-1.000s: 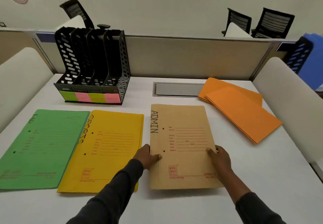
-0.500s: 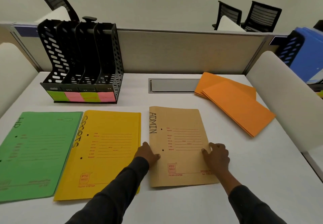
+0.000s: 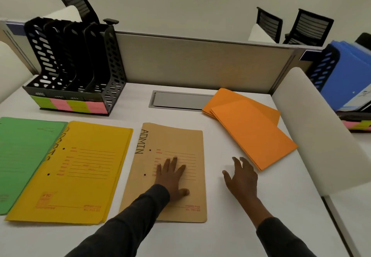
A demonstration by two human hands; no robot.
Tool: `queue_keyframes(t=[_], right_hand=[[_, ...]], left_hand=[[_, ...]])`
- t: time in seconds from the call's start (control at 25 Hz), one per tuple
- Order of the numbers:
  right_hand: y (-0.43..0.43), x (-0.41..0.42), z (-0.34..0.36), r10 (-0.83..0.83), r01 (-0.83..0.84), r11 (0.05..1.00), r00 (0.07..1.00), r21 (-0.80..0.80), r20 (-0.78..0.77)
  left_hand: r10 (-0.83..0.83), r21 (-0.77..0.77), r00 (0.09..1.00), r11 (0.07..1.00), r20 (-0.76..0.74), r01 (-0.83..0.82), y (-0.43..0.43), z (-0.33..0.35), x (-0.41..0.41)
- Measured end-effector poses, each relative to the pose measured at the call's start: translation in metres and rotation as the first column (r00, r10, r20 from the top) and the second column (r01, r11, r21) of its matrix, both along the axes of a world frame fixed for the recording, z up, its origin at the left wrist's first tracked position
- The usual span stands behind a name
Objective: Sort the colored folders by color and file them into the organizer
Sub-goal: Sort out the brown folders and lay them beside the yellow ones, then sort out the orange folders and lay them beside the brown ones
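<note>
A: Left hand [image 3: 172, 178] presses flat, fingers straight, on the brown folder [image 3: 176, 140], mid surface [image 3: 230, 226]; right hand [image 3: 241, 178] hovers spread, empty.
B: I'd pinch the orange folders [image 3: 251, 128] together by their near edge.

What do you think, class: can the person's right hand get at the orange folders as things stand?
Probably yes. The right hand is open, close to the near edge of the orange folders, with only bare table between them. The left hand lies flat on the ADMIN folder.
</note>
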State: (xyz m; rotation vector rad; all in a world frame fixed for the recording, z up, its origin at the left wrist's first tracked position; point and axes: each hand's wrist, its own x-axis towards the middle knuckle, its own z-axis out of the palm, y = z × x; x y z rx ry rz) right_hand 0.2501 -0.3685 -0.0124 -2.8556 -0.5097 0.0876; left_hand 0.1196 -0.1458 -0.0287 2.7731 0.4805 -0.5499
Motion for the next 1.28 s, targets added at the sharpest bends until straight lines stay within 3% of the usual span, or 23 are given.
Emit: queue_keyframes(t=[0.28, 0.64, 0.84, 1.0, 1.08, 1.16, 1.28], right_hand=[[-0.066, 0.076, -0.005, -0.040, 0.020, 0.991, 0.989, -0.135, -0.145], [-0.054, 0.103, -0.004, 0.042, -0.027, 0.956, 0.998, -0.291, 0.047], [-0.041, 0.122, 0.001, 0.178, -0.126, 0.873, 0.982, -0.471, 0.067], [-0.028, 0.117, 0.041, 0.239, -0.157, 0.921, 0.950, -0.356, 0.200], [-0.017, 0.107, 0.073, 0.289, -0.212, 0.948, 0.886, -0.237, 0.362], [-0.006, 0.089, 0.108, 0.360, -0.322, 0.932, 0.788, -0.165, 0.500], [0.000, 0.069, 0.164, 0.451, -0.493, 0.860, 0.615, -0.132, 0.647]], left_hand=[[0.091, -0.020, 0.995, 0.996, -0.033, -0.092, -0.009, -0.007, 0.012], [0.103, 0.000, 0.993, 0.995, -0.053, -0.103, -0.011, -0.009, 0.012], [0.094, 0.002, 0.993, 0.996, -0.065, -0.094, -0.010, -0.010, 0.012], [0.118, -0.032, 0.990, 0.992, -0.079, -0.120, -0.010, 0.005, 0.016], [0.217, -0.063, 0.974, 0.975, 0.070, -0.213, -0.013, 0.023, 0.024], [0.298, -0.031, 0.889, 0.951, 0.347, -0.307, -0.013, 0.050, 0.038], [0.155, 0.156, 0.753, 0.933, 0.640, -0.324, -0.006, 0.107, 0.063]])
